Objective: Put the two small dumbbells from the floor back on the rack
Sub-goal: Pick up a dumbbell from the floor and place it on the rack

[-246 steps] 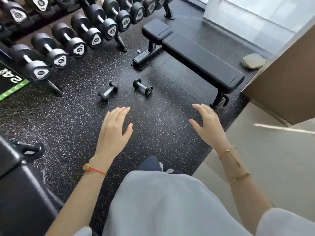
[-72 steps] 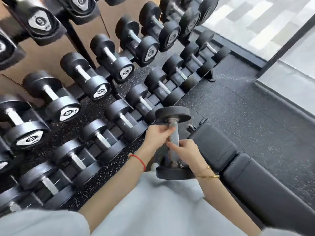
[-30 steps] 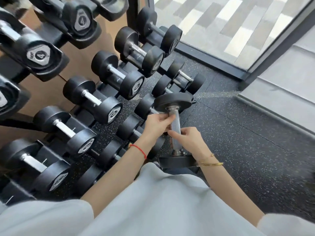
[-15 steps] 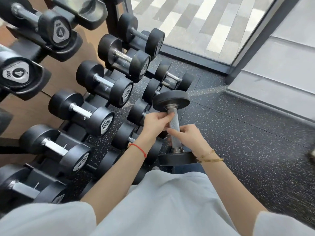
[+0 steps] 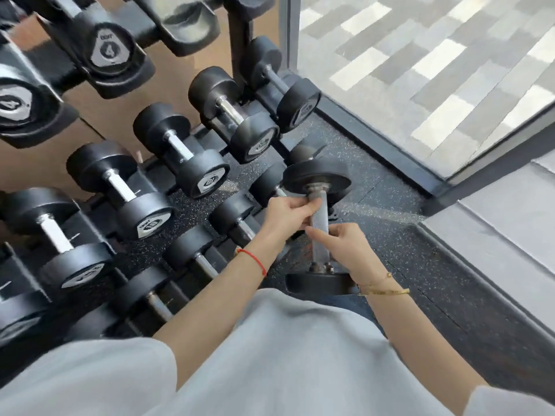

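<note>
I hold a small dumbbell (image 5: 317, 216) upright in front of me, one black head up and the other down near my waist. Two bolt ends show at the bottom of the handle, so a second small dumbbell may be pressed against it; I cannot tell. My left hand (image 5: 286, 216) grips the upper part of the knurled metal handle. My right hand (image 5: 341, 247) grips lower down. The dumbbell rack (image 5: 238, 34) stands to the left, and my hands hover over the right end of its lowest tier.
The rack's tiers hold several larger black dumbbells (image 5: 180, 151). An unoccupied black cradle (image 5: 186, 24) sits on the top tier. A glass wall with a dark frame (image 5: 378, 142) closes the right side. Speckled rubber floor (image 5: 399, 250) lies below.
The view has shifted right along the rack towards its end by the glass wall. Both hands keep the same grip on the upright dumbbell.
</note>
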